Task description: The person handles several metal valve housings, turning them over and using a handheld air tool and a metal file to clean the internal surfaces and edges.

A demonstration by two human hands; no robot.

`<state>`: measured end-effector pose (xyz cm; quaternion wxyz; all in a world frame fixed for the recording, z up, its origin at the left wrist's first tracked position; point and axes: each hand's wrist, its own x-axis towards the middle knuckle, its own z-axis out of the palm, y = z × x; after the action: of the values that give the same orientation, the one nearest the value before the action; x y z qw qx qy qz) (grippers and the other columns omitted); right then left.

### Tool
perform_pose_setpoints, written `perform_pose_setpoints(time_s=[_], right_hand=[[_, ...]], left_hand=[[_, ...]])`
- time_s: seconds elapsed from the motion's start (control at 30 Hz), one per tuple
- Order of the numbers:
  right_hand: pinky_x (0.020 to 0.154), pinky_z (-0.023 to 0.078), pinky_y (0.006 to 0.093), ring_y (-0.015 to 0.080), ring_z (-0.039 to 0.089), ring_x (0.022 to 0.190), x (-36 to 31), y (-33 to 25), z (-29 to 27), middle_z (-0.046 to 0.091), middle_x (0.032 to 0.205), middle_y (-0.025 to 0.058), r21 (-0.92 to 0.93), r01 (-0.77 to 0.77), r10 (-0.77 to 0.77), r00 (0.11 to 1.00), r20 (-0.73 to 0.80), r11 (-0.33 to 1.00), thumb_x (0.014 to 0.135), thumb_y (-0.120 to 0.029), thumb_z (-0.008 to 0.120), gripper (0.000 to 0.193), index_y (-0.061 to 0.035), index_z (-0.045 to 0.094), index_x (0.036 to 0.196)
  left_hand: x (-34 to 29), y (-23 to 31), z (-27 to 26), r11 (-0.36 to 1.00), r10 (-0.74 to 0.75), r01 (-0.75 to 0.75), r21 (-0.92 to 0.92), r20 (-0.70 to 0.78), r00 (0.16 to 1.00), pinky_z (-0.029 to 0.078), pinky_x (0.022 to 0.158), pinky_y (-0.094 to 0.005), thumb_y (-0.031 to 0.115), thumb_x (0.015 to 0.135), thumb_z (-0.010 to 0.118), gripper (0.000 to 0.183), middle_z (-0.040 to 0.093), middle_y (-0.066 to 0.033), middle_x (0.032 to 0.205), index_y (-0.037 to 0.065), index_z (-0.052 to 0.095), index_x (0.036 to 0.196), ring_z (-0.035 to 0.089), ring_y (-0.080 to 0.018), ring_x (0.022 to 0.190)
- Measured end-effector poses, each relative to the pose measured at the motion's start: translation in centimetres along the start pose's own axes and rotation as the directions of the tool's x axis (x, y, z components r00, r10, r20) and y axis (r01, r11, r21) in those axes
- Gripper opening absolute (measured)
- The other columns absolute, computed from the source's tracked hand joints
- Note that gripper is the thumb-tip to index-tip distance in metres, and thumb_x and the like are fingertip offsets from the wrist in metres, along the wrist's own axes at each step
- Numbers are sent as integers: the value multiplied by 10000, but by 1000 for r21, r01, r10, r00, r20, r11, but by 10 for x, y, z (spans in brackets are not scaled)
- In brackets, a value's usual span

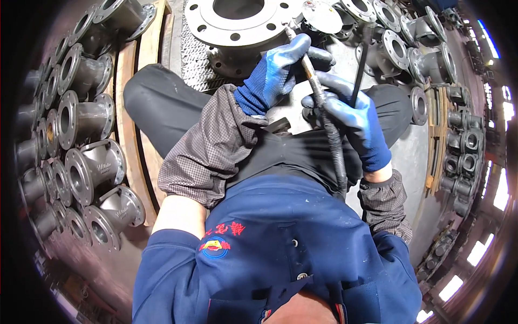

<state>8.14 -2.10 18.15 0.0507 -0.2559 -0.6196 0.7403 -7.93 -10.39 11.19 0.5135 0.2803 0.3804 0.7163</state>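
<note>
My left hand, in a blue and white glove, is closed around a slim pen-like metal tool. The tool's tip points up at the rim of a grey metal flange. From its lower end a dark ribbed hose runs down over my lap. My right hand, gloved alike, grips a thin dark rod that stands up past the fingers. Its thumb and fingertips lie close beside the hose; whether they touch it I cannot tell. The flange tops a flanged pipe fitting standing in front of me, between my legs.
Rows of grey flanged pipe fittings lie to the left, beside a wooden pallet. More fittings crowd the far right. Another wooden pallet stands at the right with smaller fittings. A textured metal plate lies by the flange.
</note>
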Motion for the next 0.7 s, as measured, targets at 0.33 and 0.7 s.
perform_pose_setpoints(time_s=[0.33, 0.7], right_hand=[[533, 474, 288, 183, 628, 616, 29, 50, -1, 613, 676, 85, -442, 158, -193, 981, -34, 883, 835, -356, 624, 347, -14, 621, 776], [616, 507, 248, 152, 627, 759, 29, 40, -26, 642, 1002, 127, -475, 363, -440, 896, -58, 802, 886, -122, 547, 292, 20, 541, 1141]], left_hand=[[-9, 2, 7, 972, 0, -1, 235, 6, 1000, 505, 810, -318, 433, 971, 345, 582, 619, -183, 1056, -95, 538, 1125, 621, -218, 901], [14, 18, 26, 866, 489, -483, 128, -11, 872, 463, 878, -305, 286, 964, 402, 415, 618, -176, 1025, -82, 507, 1125, 592, -208, 942]])
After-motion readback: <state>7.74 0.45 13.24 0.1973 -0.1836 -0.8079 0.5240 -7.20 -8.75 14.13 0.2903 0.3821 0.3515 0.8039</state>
